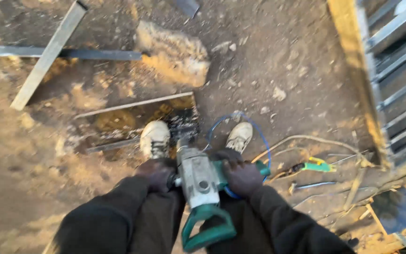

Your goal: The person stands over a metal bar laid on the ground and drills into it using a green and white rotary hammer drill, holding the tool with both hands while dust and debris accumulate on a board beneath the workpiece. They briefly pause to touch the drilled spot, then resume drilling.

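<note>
Both hands grip the drill [200, 181] between them: left hand [157, 172] and right hand [243, 177] wrapped around its side handles.

Warm low sunlight, patchy shadows on dirt; motion blur esp. twd edges.

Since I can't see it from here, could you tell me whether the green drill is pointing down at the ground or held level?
Pointing down: the green drill is held by both hands, left hand and right hand, its front end aimed at the ground between the shoes.
</note>
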